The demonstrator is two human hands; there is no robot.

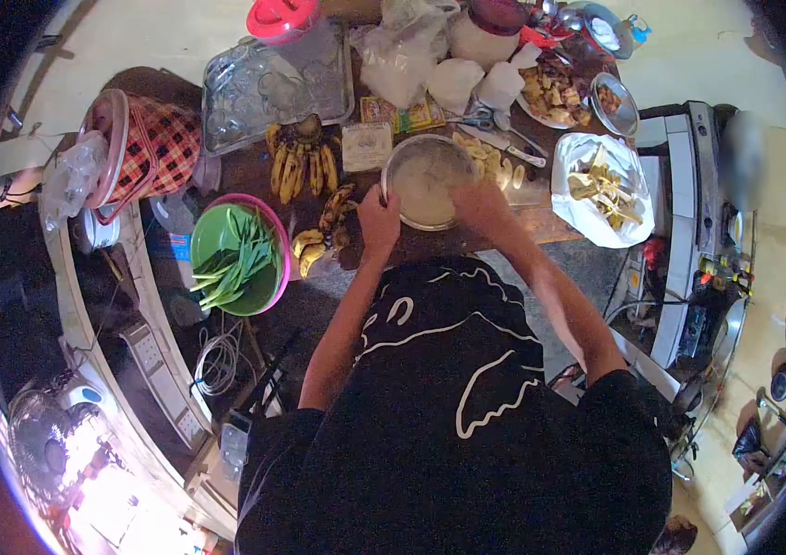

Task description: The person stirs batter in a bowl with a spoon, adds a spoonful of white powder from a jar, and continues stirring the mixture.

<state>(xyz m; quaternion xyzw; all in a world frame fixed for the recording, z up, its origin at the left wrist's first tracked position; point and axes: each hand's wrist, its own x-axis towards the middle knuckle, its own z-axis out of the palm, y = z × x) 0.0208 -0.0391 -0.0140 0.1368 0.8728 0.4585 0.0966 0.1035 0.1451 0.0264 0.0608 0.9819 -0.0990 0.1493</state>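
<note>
A round metal bowl (404, 148) with pale, creamy batter (422, 180) sits at the table's front edge before me. My left hand (379, 218) grips the bowl's left rim, thumb at the edge. My right hand (482, 207) is closed at the bowl's right side, its fingertips reaching over the rim; what it holds, if anything, is hidden. Just beyond that hand lie pale peeled banana pieces (493, 165) and a knife (515, 151). A white block-shaped pack (367, 146) stands left of the bowl. Ripe bananas (296, 171) lie farther left.
Left are a green basin (210, 229) with leafy greens and a checkered basket (157, 153). Behind stand a clear tray (226, 92) and plastic bags (399, 60). Right are a plate of fried pieces (555, 92) and banana peels (604, 185) on a white bag (629, 227).
</note>
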